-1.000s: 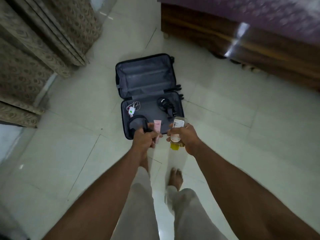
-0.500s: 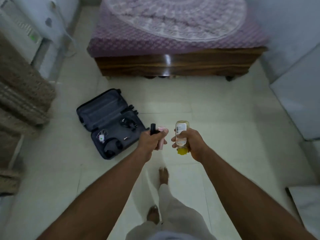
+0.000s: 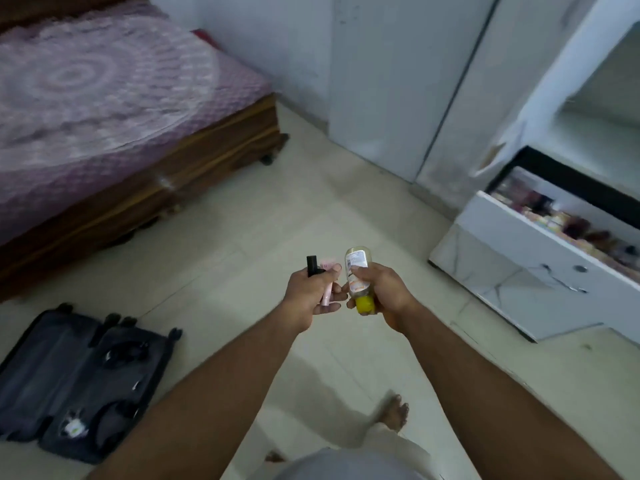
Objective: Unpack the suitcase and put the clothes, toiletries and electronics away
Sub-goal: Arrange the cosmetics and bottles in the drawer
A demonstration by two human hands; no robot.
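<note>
The right hand (image 3: pixel 379 292) curls its fingers (image 3: pixel 360 271) round a small clear plastic bottle (image 3: pixel 356 271) of pale liquid, held upside down so its round yellow cap (image 3: pixel 364 304) points down; a white printed label wraps the rounded body. Just beside it, the left hand (image 3: pixel 308 294) grips two slim things together: a flat black rectangular stick (image 3: pixel 312 265) and a soft pink tube (image 3: pixel 327 289), both poking above the knuckles. Both forearms reach forward at the same height over glossy pale floor tiles (image 3: pixel 242 237). The dark fabric-lined suitcase (image 3: pixel 52 382) lies open on the floor to the lower left, with black cables (image 3: pixel 121 353) inside. To the right, a white drawer (image 3: pixel 540 244) stands pulled out, its blurred contents unclear.
</note>
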